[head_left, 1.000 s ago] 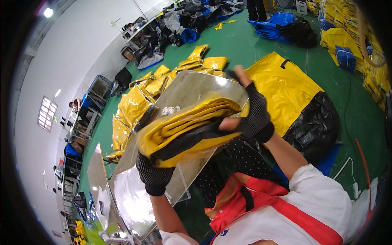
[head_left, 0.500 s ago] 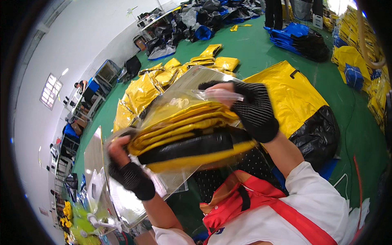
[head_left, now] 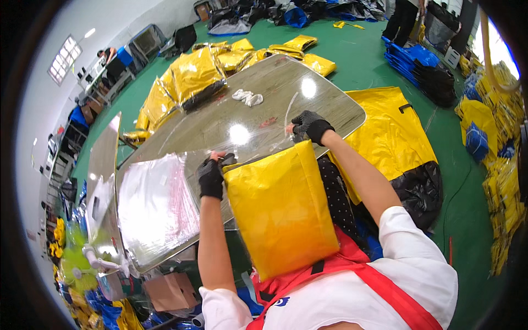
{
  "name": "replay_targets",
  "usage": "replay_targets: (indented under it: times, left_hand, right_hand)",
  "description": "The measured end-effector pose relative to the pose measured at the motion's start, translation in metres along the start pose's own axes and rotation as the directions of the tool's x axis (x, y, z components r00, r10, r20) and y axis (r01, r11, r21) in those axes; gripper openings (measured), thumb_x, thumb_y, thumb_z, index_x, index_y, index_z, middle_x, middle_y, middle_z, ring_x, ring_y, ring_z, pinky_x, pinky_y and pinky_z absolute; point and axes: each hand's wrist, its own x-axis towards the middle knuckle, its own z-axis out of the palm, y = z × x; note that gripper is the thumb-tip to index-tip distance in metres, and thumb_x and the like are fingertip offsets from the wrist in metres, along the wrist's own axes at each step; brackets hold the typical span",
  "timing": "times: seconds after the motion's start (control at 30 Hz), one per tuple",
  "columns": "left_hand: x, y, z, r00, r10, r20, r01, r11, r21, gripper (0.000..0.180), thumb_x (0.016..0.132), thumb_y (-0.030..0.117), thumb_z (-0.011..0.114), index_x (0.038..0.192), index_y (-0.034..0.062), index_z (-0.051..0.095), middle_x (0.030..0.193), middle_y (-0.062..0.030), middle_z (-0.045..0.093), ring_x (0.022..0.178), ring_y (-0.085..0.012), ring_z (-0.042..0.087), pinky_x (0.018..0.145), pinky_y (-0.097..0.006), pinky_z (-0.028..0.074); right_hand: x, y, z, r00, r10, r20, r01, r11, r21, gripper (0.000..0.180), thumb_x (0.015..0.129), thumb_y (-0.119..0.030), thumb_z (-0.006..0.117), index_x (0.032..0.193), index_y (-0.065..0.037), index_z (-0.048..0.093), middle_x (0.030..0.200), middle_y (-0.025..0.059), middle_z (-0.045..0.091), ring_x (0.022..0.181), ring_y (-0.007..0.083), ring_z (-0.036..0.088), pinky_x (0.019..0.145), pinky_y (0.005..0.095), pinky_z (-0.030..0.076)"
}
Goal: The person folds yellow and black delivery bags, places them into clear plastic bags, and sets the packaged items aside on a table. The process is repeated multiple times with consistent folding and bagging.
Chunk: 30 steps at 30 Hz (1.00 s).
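A folded yellow tarp-like bundle (head_left: 280, 209), glossy as if in clear plastic, hangs flat against my red apron at the table's near edge. My left hand (head_left: 211, 175), in a black fingerless glove, is closed at the bundle's upper left corner. My right hand (head_left: 309, 128), gloved the same way, is closed just above its upper right corner. Between the hands stretches a band of clear plastic (head_left: 258, 149), apparently the open end of the clear bag. The exact grip of the fingertips is partly hidden by the gloves.
A stack of clear plastic bags (head_left: 157, 203) lies on the glossy table (head_left: 324, 104), with a crumpled white cloth (head_left: 247, 98) farther back. Packed yellow bundles (head_left: 192, 77) heap beyond it. A large yellow and black sheet (head_left: 393, 137) spreads at right; a green fan (head_left: 77, 269) stands lower left.
The bundle has come down from over the table to against my apron, turning its broad yellow face into view. Both hands have shifted to its upper end.
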Motion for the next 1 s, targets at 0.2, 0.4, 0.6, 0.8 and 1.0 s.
replay_targets:
  times: [0.2,0.4,0.6,0.8,1.0]
  left_hand:
    - [0.011,-0.042,0.017,0.978,-0.193,-0.082,0.178,0.97,-0.167,0.041,0.095,0.035,0.048,0.097,-0.0023,0.065,0.085,-0.009,0.066,0.071,-0.0174,0.061,0.065,-0.028,0.047]
    - [0.021,-0.052,0.003,0.975,-0.211,-0.07,0.205,0.975,-0.083,0.037,0.094,0.031,0.053,0.1,-0.0026,0.065,0.085,-0.0048,0.065,0.069,-0.0114,0.055,0.061,-0.025,0.042]
    - [0.016,-0.024,0.009,0.988,-0.151,-0.01,0.15,0.985,-0.084,0.033,0.096,0.027,0.051,0.102,-0.0027,0.064,0.087,-0.0015,0.063,0.078,-0.0084,0.054,0.07,-0.022,0.042]
    - [0.012,-0.019,-0.001,0.989,-0.117,-0.089,0.112,0.992,-0.054,0.04,0.098,0.03,0.043,0.105,-0.0038,0.062,0.092,-0.0104,0.068,0.086,-0.0161,0.061,0.08,-0.026,0.045]
    - [0.001,0.012,0.022,0.875,0.422,-0.237,-0.196,0.757,0.623,0.041,0.091,0.024,0.056,0.121,-0.0034,0.052,0.117,-0.0214,0.057,0.108,-0.031,0.056,0.097,-0.035,0.04]
  right_hand:
    - [0.057,-0.064,0.071,0.938,-0.345,-0.031,0.332,0.921,-0.205,0.022,0.082,-0.029,0.057,0.085,-0.011,0.069,0.085,0.0159,0.066,0.081,0.0328,0.063,0.073,0.0429,0.049]
    - [0.083,-0.113,0.145,0.834,-0.49,0.254,0.552,0.737,-0.39,0.017,0.082,-0.022,0.054,0.082,-0.011,0.067,0.079,0.0125,0.065,0.079,0.0304,0.065,0.068,0.0415,0.052]
    - [0.109,-0.112,0.138,0.765,-0.549,0.337,0.643,0.686,-0.34,0.017,0.08,-0.024,0.057,0.086,-0.011,0.065,0.083,0.013,0.066,0.076,0.031,0.066,0.064,0.0424,0.052]
    - [0.202,-0.014,0.048,0.994,-0.105,0.007,0.096,0.876,-0.472,0.021,0.086,-0.029,0.052,0.093,-0.01,0.058,0.083,0.0148,0.064,0.077,0.0296,0.063,0.066,0.0401,0.05]
    - [0.147,0.133,-0.117,0.62,0.474,-0.625,0.08,0.755,0.651,0.013,0.088,-0.024,0.059,0.082,-0.015,0.051,0.079,0.0037,0.059,0.069,0.0145,0.058,0.061,0.0303,0.049]
